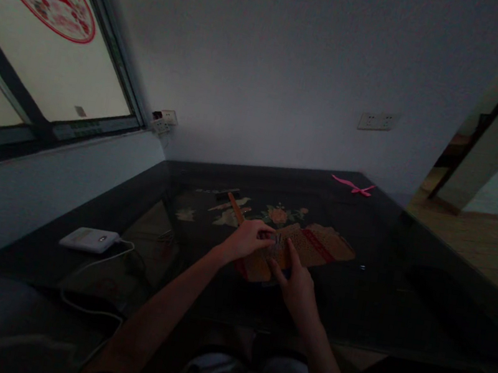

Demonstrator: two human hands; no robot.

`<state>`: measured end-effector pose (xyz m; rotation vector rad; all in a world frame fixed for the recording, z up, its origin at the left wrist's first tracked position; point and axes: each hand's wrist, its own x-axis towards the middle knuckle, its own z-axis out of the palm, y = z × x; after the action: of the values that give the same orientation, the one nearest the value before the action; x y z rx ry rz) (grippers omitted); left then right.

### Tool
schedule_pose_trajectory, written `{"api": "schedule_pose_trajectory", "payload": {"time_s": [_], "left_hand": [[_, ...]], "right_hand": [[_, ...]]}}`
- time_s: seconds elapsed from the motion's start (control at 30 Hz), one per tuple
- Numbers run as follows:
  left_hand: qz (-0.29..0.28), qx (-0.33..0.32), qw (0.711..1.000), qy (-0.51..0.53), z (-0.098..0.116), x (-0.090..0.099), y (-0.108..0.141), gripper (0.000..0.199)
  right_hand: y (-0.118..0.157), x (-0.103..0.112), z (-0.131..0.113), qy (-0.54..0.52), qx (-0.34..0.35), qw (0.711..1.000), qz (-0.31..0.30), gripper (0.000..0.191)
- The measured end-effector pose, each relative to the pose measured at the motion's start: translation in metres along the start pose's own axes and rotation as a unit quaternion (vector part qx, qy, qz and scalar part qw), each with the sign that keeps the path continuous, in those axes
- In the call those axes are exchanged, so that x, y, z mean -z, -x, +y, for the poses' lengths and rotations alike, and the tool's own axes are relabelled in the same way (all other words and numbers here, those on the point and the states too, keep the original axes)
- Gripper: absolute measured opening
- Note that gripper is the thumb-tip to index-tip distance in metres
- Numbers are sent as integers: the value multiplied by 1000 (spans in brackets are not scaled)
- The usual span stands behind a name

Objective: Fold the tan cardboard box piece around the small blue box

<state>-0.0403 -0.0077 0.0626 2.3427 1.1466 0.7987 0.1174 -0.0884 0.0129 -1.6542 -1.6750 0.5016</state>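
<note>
A flat tan-gold patterned piece [303, 247] with a dark red band lies on the glossy black table [367, 306]; dim light hides its exact kind. My left hand [247, 238] rests over its left part, fingertips drawn together near a small greyish detail I cannot make out. On the piece, my right hand [297, 282] presses with its index finger stretched out and its thumb apart. A slim orange-brown stick [236, 208] slants away beyond my left hand, its near end hidden.
Flowers [277, 215] decorate the tabletop. A white power bank [90, 240] with a white cable [95, 263] lies at left. A pink ribbon [359, 190] is at the back right. A small shiny item [362, 267] lies at right. The wall [269, 89] stands behind.
</note>
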Motion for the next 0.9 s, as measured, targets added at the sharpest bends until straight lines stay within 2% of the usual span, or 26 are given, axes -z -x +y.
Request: {"api": "schedule_pose_trajectory", "payload": {"time_s": [0.1, 0.23, 0.4, 0.6, 0.7, 0.8, 0.9], "left_hand": [[-4, -4, 1000, -5, -1, -14, -12, 21], [8, -44, 999, 2, -1, -15, -13, 16], [46, -41, 998, -7, 4, -18, -10, 14], [153, 2, 983, 105, 13, -17, -11, 18], [181, 11, 973, 144, 13, -9, -4, 23], [201, 30, 970, 130, -5, 7, 17, 25], [221, 88, 970, 39, -42, 32, 52, 25]], "right_hand": [[-1, -3, 3, -1, 10, 1000, 5, 68], [0, -3, 2, 18, 12, 1000, 15, 66], [1, 2, -5, 15, -3, 1000, -1, 66], [-1, 2, -3, 32, 8, 999, 4, 66], [-2, 0, -1, 40, 12, 999, 7, 67], [-2, 0, 1, 51, 8, 999, 5, 68], [-2, -1, 3, 54, 6, 999, 3, 71]]}}
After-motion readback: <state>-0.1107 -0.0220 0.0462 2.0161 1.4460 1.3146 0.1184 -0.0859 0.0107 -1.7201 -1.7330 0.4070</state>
